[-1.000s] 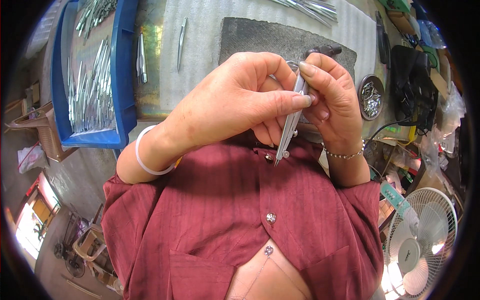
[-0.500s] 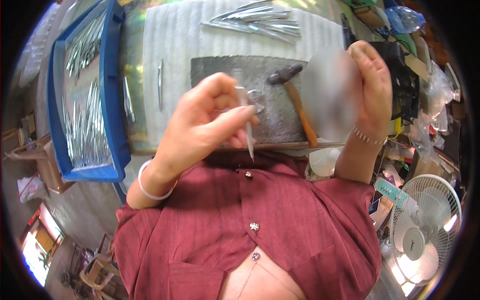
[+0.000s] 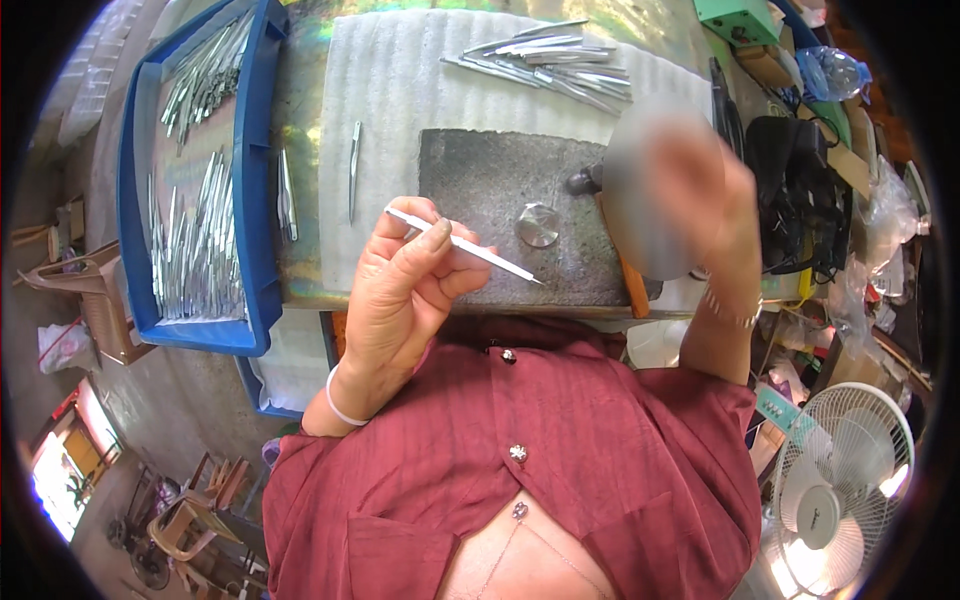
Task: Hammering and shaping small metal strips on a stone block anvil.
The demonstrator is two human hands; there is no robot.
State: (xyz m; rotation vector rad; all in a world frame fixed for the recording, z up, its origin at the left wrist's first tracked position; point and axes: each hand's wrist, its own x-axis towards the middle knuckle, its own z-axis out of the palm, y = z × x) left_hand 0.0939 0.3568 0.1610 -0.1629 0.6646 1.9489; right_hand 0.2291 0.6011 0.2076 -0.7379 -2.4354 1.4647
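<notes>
From where I stood, the left hand (image 3: 405, 270) pinched a slim, pale metal piece (image 3: 492, 258) between thumb and fingers, its thin tip slanting to the right above a dark slab (image 3: 470, 170), near a shiny round disc (image 3: 538, 225). The right hand (image 3: 730, 200) was out past the hammer (image 3: 634, 287), so blurred that I couldn't tell whether its fingers gripped anything. At the left of the bench (image 3: 302, 268) sat a blue tray (image 3: 256, 170) of slender metal pieces (image 3: 200, 250).

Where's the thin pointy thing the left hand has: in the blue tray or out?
Out. The thin pointed piece is held in the left hand, apart from the blue tray farther left.
</notes>
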